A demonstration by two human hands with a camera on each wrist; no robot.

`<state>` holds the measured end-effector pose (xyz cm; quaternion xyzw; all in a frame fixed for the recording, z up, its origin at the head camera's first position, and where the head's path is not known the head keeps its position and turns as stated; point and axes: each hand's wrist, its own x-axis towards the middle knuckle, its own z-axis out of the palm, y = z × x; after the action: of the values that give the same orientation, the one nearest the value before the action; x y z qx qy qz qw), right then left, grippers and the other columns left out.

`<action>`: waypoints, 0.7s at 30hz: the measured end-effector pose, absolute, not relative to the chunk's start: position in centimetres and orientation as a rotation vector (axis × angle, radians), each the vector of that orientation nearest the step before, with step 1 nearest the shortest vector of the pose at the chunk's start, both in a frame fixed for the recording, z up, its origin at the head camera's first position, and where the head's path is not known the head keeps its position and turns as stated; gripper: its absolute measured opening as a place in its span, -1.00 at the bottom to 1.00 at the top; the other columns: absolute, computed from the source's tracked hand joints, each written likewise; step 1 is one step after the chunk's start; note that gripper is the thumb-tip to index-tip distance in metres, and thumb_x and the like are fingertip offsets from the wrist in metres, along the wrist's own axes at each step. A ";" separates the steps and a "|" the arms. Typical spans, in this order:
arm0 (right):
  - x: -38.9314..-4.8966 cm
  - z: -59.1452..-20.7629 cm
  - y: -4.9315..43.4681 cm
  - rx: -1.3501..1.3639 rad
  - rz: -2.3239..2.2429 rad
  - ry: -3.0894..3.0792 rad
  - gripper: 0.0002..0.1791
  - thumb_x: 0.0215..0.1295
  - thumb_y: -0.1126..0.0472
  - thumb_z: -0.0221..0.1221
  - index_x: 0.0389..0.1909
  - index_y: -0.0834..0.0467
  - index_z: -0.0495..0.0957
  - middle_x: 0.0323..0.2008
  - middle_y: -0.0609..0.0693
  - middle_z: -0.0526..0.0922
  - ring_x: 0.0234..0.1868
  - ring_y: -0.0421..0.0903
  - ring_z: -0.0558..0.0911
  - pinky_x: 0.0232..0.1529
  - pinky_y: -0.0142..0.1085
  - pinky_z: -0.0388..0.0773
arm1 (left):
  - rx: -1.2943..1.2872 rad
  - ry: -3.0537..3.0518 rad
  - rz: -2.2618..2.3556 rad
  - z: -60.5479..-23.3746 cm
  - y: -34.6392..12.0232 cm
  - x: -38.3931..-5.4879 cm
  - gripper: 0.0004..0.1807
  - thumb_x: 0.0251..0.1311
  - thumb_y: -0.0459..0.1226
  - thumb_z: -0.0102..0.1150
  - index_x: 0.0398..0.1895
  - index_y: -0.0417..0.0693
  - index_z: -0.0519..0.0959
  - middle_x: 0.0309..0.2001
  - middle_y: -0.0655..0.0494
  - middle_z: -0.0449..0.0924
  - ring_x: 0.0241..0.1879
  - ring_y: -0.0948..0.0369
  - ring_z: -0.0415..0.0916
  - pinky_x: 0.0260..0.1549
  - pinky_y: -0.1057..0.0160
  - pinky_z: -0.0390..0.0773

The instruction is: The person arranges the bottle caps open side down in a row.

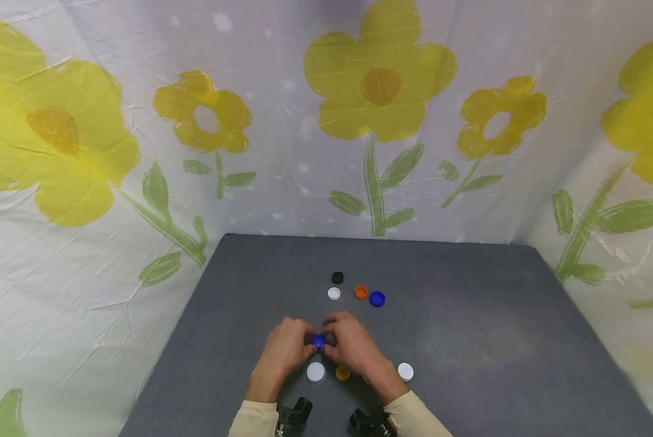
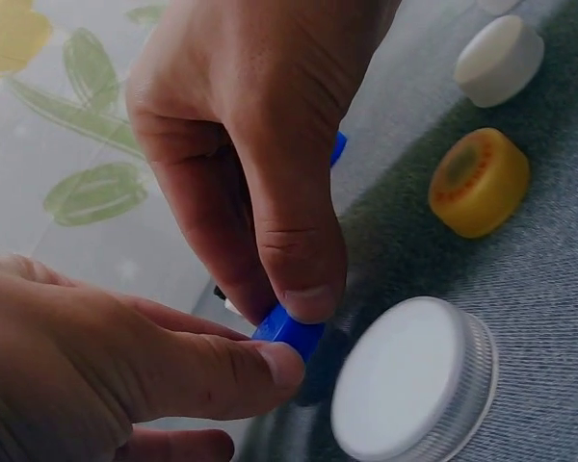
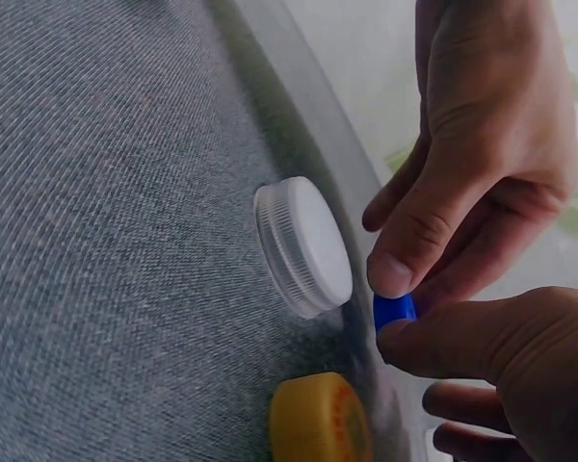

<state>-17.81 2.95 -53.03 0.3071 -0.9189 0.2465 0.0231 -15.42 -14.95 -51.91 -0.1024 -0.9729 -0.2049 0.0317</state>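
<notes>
A small blue bottle cap is between my two hands, just above the grey table. My left hand pinches its left side between thumb and fingers. From the other side my right hand pinches the same cap. In the left wrist view the blue cap sits at both thumb tips; the right wrist view shows only a sliver of it. Close in front lie a large white lid with a ribbed clear rim and a yellow cap.
Farther back on the grey table lie a black cap, a small white cap, an orange cap and another blue cap. Another white cap lies right of my right wrist. A flower-patterned curtain stands behind.
</notes>
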 end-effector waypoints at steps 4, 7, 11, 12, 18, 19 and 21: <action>-17.8 -53.3 2.9 0.952 0.740 -2.855 -0.80 0.14 0.12 0.44 -0.20 0.05 0.78 0.09 0.04 0.66 0.15 0.01 0.59 0.16 -0.07 0.56 | -0.337 -2.952 -0.612 -52.4 -14.8 -15.4 -0.77 -0.12 -0.24 0.59 -0.32 0.06 0.79 -0.31 0.08 0.76 -0.30 0.01 0.69 -0.29 -0.01 0.63; -17.8 -53.4 2.9 0.963 0.719 -2.870 -0.79 0.14 0.13 0.44 -0.20 0.06 0.78 0.09 0.05 0.67 0.16 0.02 0.59 0.16 -0.07 0.56 | -0.389 -2.900 -0.557 -52.7 -14.8 -15.4 -0.77 -0.18 -0.24 0.62 -0.37 0.05 0.79 -0.31 0.13 0.76 -0.31 0.03 0.68 -0.26 0.00 0.62; -17.8 -53.3 2.9 0.956 0.721 -2.886 -0.79 0.13 0.13 0.44 -0.20 0.08 0.77 0.09 0.07 0.67 0.17 0.04 0.59 0.17 -0.06 0.55 | -0.437 -2.857 -0.489 -53.1 -14.8 -15.4 -0.78 -0.22 -0.25 0.63 -0.40 0.05 0.80 -0.27 0.16 0.73 -0.30 0.03 0.64 -0.19 -0.03 0.58; -17.8 -53.3 2.9 0.950 0.728 -2.889 -0.79 0.13 0.14 0.44 -0.20 0.08 0.77 0.10 0.07 0.67 0.17 0.04 0.59 0.18 -0.05 0.55 | -0.438 -2.854 -0.480 -53.1 -14.8 -15.4 -0.78 -0.22 -0.25 0.63 -0.41 0.05 0.81 -0.27 0.15 0.72 -0.30 0.02 0.62 -0.18 -0.04 0.58; -17.8 -53.4 2.9 0.957 0.766 -2.877 -0.78 0.10 0.16 0.45 -0.22 0.10 0.77 0.10 0.13 0.66 0.17 0.09 0.59 0.17 -0.02 0.55 | -0.374 -2.911 -0.510 -53.2 -14.7 -15.3 -0.81 -0.17 -0.24 0.61 -0.43 0.07 0.79 -0.15 0.08 0.71 -0.17 -0.05 0.59 -0.08 -0.11 0.57; -17.9 -53.5 3.0 0.968 0.770 -2.868 -0.78 0.09 0.15 0.46 -0.22 0.10 0.77 0.09 0.13 0.66 0.16 0.09 0.60 0.16 -0.02 0.56 | -0.366 -2.927 -0.514 -53.1 -14.7 -15.3 -0.81 -0.16 -0.24 0.61 -0.41 0.06 0.79 -0.12 0.07 0.71 -0.14 -0.06 0.59 -0.07 -0.12 0.57; -18.1 -53.5 3.2 0.981 0.776 -2.854 -0.78 0.11 0.13 0.44 -0.22 0.10 0.77 0.09 0.12 0.67 0.15 0.08 0.60 0.15 -0.03 0.56 | -0.357 -2.956 -0.522 -52.9 -14.8 -15.3 -0.78 -0.15 -0.23 0.60 -0.37 0.05 0.78 -0.09 0.07 0.70 -0.11 -0.07 0.59 -0.06 -0.12 0.58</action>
<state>-18.06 3.25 -53.52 0.3147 -0.9158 0.2490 0.0126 -15.27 -14.84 -52.93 -0.1180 -0.9762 -0.1722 0.0592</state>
